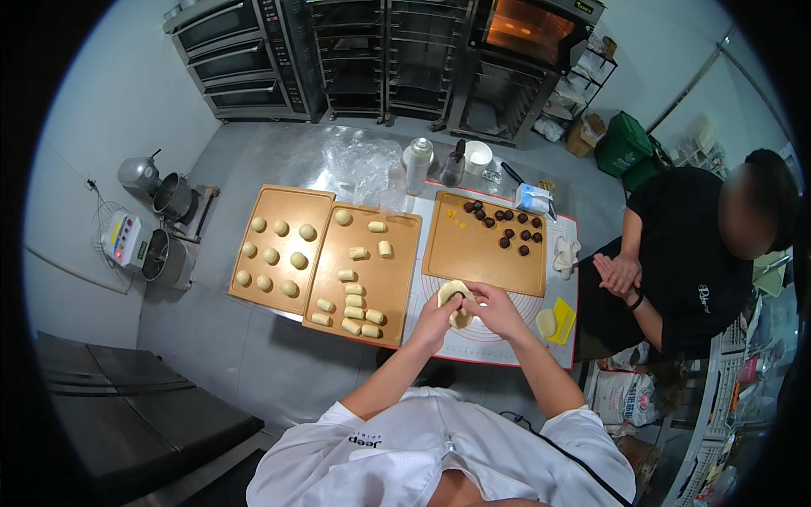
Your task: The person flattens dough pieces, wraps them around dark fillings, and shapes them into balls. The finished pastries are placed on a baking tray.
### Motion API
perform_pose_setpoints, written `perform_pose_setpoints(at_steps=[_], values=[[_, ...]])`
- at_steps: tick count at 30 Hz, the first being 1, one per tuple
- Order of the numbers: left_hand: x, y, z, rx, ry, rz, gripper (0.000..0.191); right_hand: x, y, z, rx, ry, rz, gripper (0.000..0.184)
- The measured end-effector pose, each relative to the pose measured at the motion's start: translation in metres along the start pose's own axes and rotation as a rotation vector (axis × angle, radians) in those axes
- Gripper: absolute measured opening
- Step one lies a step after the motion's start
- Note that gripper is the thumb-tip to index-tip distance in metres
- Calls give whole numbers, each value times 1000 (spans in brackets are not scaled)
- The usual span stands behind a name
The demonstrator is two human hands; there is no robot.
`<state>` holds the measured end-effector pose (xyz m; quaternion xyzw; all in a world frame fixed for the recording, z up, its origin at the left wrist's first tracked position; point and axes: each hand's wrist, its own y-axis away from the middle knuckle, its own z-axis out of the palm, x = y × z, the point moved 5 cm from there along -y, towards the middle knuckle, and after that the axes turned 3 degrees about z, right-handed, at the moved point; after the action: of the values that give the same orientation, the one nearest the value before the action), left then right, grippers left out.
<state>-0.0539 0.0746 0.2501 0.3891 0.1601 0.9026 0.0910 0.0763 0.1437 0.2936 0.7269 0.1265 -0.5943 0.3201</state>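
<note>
A flattened round of dough (460, 319) with a dark filling ball partly visible in its middle is held between both my hands, above the near edge of the right-hand baking tray. My left hand (436, 319) grips its left side, thumb on the filling. My right hand (498, 312) pinches its right side with thumb and fingers. Dark filling balls (508, 233) and yellow crumbs lie on the right-hand tray (481, 272). Several short dough rolls and one dough ball rest on the middle tray (386, 291). Smooth dough balls (271, 256) stand in rows on the left-hand tray (272, 196).
A dough piece (545, 323) lies beside a yellow scraper (563, 320) on the mat. A spray can (419, 166), dark bottle (453, 166), white tub (478, 157), plastic sheet (361, 168) and cloth (566, 256) are on the table. A co-worker (684, 253) stands at the right, hands together.
</note>
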Motion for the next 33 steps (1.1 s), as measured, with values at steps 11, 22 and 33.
perform_pose_setpoints(at_steps=[11, 22, 33], values=[[45, 46, -1, -158, 210, -138, 38, -38, 50, 18, 192, 41, -200, 61], [49, 55, 31, -228, 54, -111, 40, -50, 78, 6, 289, 270, -345, 60], [73, 55, 47, -279, -636, 152, 52, -61, 83, 6, 244, 58, -228, 38]])
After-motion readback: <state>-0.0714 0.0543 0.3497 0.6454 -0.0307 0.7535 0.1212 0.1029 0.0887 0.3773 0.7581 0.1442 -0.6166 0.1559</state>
